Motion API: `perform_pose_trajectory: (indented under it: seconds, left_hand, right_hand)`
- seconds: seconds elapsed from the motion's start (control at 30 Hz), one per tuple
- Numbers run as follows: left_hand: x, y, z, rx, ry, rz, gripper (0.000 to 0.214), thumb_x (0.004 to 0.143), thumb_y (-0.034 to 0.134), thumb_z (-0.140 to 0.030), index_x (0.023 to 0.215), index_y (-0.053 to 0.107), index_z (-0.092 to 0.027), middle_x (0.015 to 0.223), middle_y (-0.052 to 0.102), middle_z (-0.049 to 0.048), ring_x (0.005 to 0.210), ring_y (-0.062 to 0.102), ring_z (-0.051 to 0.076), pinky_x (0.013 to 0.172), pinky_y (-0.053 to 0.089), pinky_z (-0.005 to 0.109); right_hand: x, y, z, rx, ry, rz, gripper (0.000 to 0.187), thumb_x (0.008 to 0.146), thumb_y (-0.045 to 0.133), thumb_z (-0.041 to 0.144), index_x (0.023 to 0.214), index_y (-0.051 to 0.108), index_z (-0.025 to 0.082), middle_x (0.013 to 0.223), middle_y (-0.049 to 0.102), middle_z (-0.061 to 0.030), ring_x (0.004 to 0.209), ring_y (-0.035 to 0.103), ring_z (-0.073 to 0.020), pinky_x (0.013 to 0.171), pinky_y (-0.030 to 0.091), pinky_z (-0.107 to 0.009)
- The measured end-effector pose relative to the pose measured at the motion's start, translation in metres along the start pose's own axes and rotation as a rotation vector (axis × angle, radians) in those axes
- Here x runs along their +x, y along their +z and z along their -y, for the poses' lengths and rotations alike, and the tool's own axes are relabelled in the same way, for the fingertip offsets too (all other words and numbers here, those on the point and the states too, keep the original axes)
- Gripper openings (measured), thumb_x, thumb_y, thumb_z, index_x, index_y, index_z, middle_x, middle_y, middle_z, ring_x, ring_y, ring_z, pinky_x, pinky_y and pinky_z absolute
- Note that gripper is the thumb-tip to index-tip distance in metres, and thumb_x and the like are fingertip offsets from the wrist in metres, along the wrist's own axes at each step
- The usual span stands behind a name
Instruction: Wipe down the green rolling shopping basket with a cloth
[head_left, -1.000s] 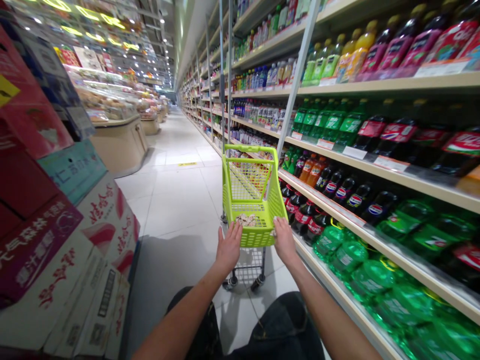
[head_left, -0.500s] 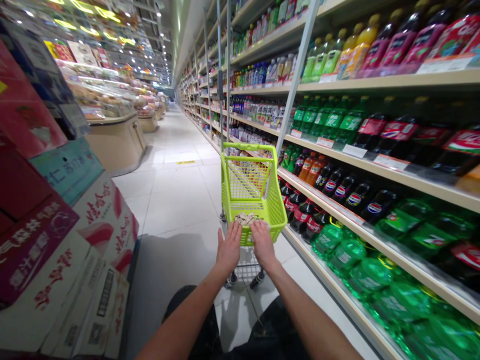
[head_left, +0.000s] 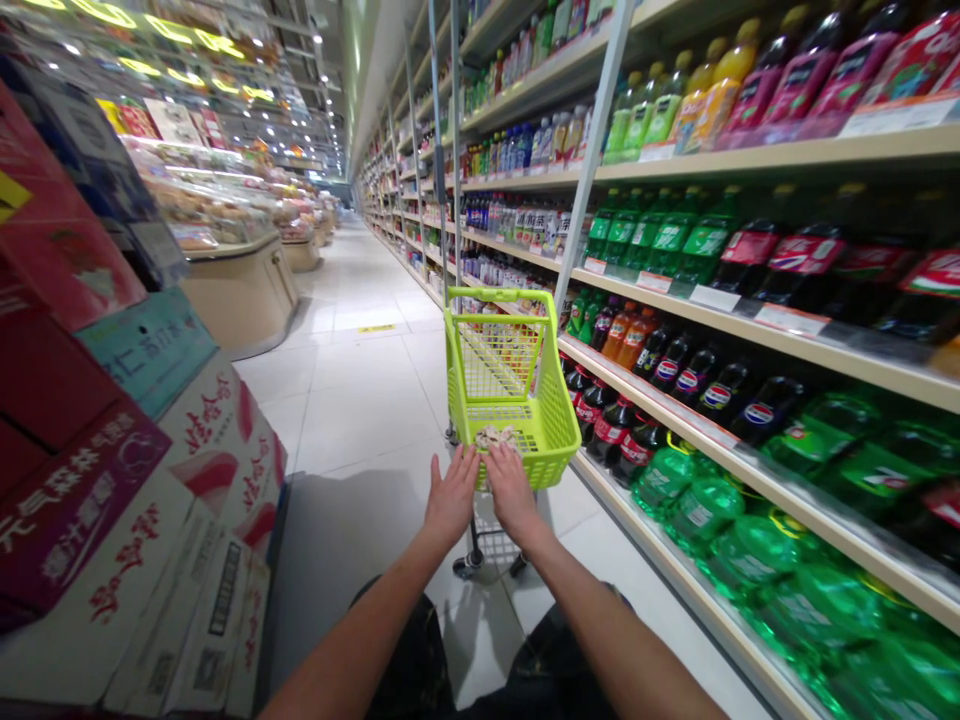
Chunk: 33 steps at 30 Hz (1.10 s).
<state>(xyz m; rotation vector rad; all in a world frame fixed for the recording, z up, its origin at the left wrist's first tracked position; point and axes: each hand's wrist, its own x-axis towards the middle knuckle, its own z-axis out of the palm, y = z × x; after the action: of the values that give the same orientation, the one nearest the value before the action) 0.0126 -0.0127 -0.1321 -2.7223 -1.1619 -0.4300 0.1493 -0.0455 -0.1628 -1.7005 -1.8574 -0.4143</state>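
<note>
A lime-green shopping cart with a perforated basket stands on the floor before me. At its near rim lies a crumpled, greyish-white cloth. My left hand is at the near-left of that rim, fingers stretched forward to the cloth and thumb apart. Beside it, my right hand has its fingers bent over the rim onto the cloth; their tips are partly hidden. Part of the cloth is covered by the fingers. The cart's handle is at the far side, facing away from me.
Shelves of drinks line the right, with green soda bottles low down and a shelf edge close to the cart. Stacked cartons stand at left. A rounded display counter is farther along the tiled aisle.
My right hand has slid left along the near rim, closer to my left hand. The cart has shifted slightly right in view, and its front wheels have turned.
</note>
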Motion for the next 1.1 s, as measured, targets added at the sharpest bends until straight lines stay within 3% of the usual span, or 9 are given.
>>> perform_pose_trajectory:
  seconds: [0.23, 0.4, 0.5, 0.63, 0.73, 0.87, 0.93, 1.1]
  left_hand:
    - [-0.001, 0.002, -0.001, -0.016, 0.006, -0.001, 0.058, 0.074, 0.03, -0.004, 0.13, 0.035, -0.016, 0.139, 0.034, 0.0072, 0.13, 0.026, 0.021, 0.103, 0.017, 0.056]
    - [0.011, -0.002, 0.005, -0.015, 0.016, -0.004, 0.059, 0.073, 0.028, -0.001, 0.129, 0.036, -0.015, 0.138, 0.035, 0.0081, 0.13, 0.026, 0.021, 0.104, 0.016, 0.056]
    - [0.019, -0.009, 0.012, -0.005, 0.045, 0.033, 0.058, 0.073, 0.028, -0.002, 0.129, 0.037, -0.016, 0.138, 0.036, 0.0079, 0.13, 0.026, 0.021, 0.103, 0.016, 0.057]
    - [0.02, -0.012, 0.014, -0.001, 0.053, 0.063, 0.06, 0.073, 0.027, 0.0, 0.13, 0.035, -0.017, 0.139, 0.033, 0.0065, 0.13, 0.024, 0.021, 0.102, 0.017, 0.059]
    - [0.018, -0.01, 0.011, -0.007, 0.035, 0.061, 0.06, 0.072, 0.027, 0.0, 0.13, 0.034, -0.016, 0.14, 0.031, 0.0073, 0.131, 0.024, 0.021, 0.102, 0.016, 0.059]
    - [0.016, -0.006, 0.009, -0.015, 0.019, 0.045, 0.062, 0.072, 0.027, 0.0, 0.131, 0.033, -0.016, 0.14, 0.031, 0.0073, 0.131, 0.023, 0.021, 0.103, 0.015, 0.058]
    - [0.015, -0.005, 0.009, -0.013, 0.009, 0.034, 0.063, 0.071, 0.027, 0.001, 0.131, 0.033, -0.017, 0.14, 0.031, 0.007, 0.131, 0.024, 0.021, 0.103, 0.015, 0.057]
    - [0.012, -0.002, 0.009, -0.026, -0.005, 0.039, 0.065, 0.071, 0.025, 0.001, 0.133, 0.03, -0.017, 0.141, 0.03, 0.0069, 0.131, 0.023, 0.021, 0.103, 0.016, 0.058]
  right_hand:
    - [-0.007, -0.028, -0.04, -0.082, 0.24, -0.014, 0.051, 0.073, 0.034, -0.003, 0.121, 0.048, 0.009, 0.128, 0.046, -0.0165, 0.127, 0.028, -0.024, 0.101, 0.027, -0.047]
    - [0.001, -0.009, -0.01, -0.024, 0.051, 0.038, 0.05, 0.072, 0.035, -0.003, 0.119, 0.051, 0.009, 0.128, 0.047, -0.0147, 0.127, 0.03, -0.0226, 0.101, 0.028, -0.045]
    - [-0.001, -0.009, -0.016, -0.03, 0.017, 0.049, 0.049, 0.074, 0.035, -0.002, 0.119, 0.05, 0.01, 0.128, 0.047, -0.0134, 0.127, 0.03, -0.0229, 0.101, 0.029, -0.045]
    - [-0.01, -0.031, -0.06, -0.116, 0.252, -0.029, 0.05, 0.074, 0.031, -0.002, 0.12, 0.049, 0.008, 0.127, 0.047, -0.0153, 0.126, 0.03, -0.0254, 0.099, 0.028, -0.048]
    - [-0.013, -0.035, -0.073, -0.151, 0.35, -0.107, 0.049, 0.075, 0.03, -0.001, 0.12, 0.048, 0.007, 0.126, 0.047, -0.0178, 0.126, 0.029, -0.0266, 0.099, 0.028, -0.05]
    - [-0.015, -0.024, -0.057, -0.091, 0.114, -0.053, 0.051, 0.073, 0.032, -0.001, 0.12, 0.049, 0.01, 0.125, 0.049, -0.0147, 0.126, 0.03, -0.0231, 0.101, 0.028, -0.047]
    - [-0.016, -0.025, -0.06, -0.086, 0.067, -0.042, 0.052, 0.073, 0.032, -0.002, 0.12, 0.049, 0.012, 0.126, 0.049, -0.0126, 0.126, 0.029, -0.0218, 0.101, 0.029, -0.046]
    - [-0.025, -0.045, -0.091, -0.179, 0.304, -0.138, 0.052, 0.072, 0.03, -0.001, 0.12, 0.048, 0.005, 0.124, 0.048, -0.0188, 0.126, 0.03, -0.0244, 0.099, 0.031, -0.049]
